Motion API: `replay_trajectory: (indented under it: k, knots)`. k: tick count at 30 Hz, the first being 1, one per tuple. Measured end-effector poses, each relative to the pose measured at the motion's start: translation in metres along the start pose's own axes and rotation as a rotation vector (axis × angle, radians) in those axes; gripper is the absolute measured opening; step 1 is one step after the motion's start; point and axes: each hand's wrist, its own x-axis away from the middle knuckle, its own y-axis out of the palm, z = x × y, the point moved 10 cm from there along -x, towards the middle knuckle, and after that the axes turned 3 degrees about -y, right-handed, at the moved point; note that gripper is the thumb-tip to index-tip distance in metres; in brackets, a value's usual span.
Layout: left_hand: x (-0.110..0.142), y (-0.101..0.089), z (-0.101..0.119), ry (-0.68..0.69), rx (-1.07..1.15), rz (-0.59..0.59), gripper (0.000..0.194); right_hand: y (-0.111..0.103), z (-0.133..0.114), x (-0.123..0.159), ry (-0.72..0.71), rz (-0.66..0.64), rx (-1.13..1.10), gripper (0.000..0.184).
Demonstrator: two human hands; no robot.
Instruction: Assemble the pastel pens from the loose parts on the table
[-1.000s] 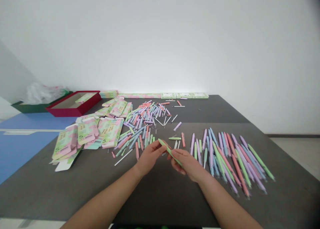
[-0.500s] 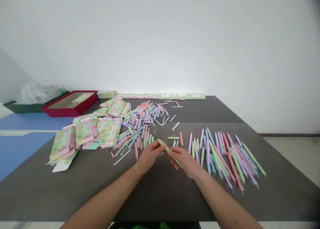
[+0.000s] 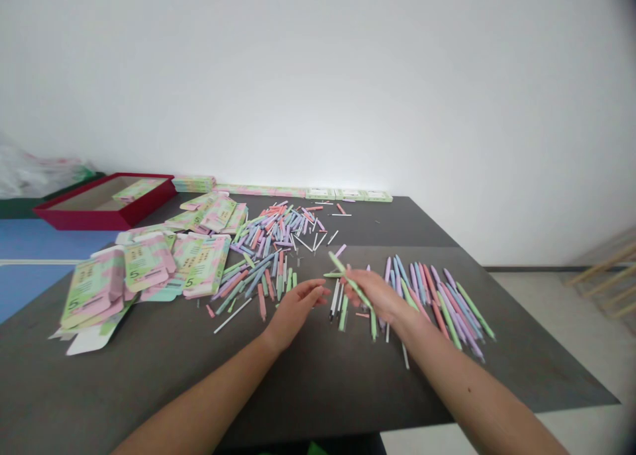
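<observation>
A light green pen [image 3: 350, 281] is held slantwise in my right hand [image 3: 373, 293], its upper end sticking out past the fingers. My left hand [image 3: 295, 310] is apart from the pen, fingers slightly bent and spread, with nothing visible in it. White refills [image 3: 334, 300] and a green pen barrel [image 3: 344, 312] lie on the dark table between the hands. Beyond my right hand and forearm, a row of pastel pens [image 3: 450, 303] lies side by side; the forearm hides part of it. Past my left hand is a heap of loose pen parts [image 3: 278, 233].
Printed cardboard packets [image 3: 209, 266] are piled at the left. Behind them stands a red box [image 3: 106, 210] beside a clear plastic bag [image 3: 37, 173]. Flat boxes [image 3: 320, 194] line the wall at the table's back edge. Wooden slats [image 3: 609, 269] show at the far right.
My hands have separated: the left has let go of the green pen, and the right has carried it toward the pen row. The view has turned right.
</observation>
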Motion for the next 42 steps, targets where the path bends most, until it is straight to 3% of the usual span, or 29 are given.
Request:
replay_trajectory:
  k: [3,5,7,9,18,22,26,34,38,42]
  knots:
    - [0.001,-0.002,-0.004,-0.006,-0.016,0.035,0.036,-0.069,-0.003,-0.041,0.057,0.215,0.216,0.031]
    - [0.002,-0.002,-0.003,0.017,-0.028,0.031,0.035,-0.103,-0.001,-0.064,0.129,0.294,0.377,0.029]
    - [0.003,-0.003,-0.002,0.039,-0.045,0.039,0.033,-0.121,0.006,-0.08,0.207,0.335,0.535,0.026]
    - [0.003,-0.005,-0.003,0.05,-0.077,0.048,0.031,-0.124,0.014,-0.089,0.268,0.353,0.671,0.03]
    - [-0.001,-0.005,-0.009,0.06,-0.158,0.053,0.027,-0.112,0.031,-0.11,0.37,0.272,1.04,0.031]
    - [-0.001,-0.004,-0.009,0.062,-0.165,0.045,0.027,-0.108,0.024,-0.113,0.366,0.253,1.108,0.031]
    - [-0.002,-0.003,-0.01,0.081,-0.173,0.036,0.027,-0.086,0.006,-0.12,0.287,0.247,1.122,0.031]
    - [0.0,0.001,-0.01,0.093,-0.155,0.017,0.027,-0.016,-0.001,-0.139,0.246,0.116,0.939,0.033]
    - [0.001,-0.001,-0.01,0.094,-0.128,0.035,0.025,-0.003,-0.01,-0.138,0.222,0.031,0.779,0.032]
    - [-0.005,-0.017,-0.016,0.049,-0.038,0.136,0.025,0.01,-0.039,-0.124,0.102,-0.038,0.551,0.023]
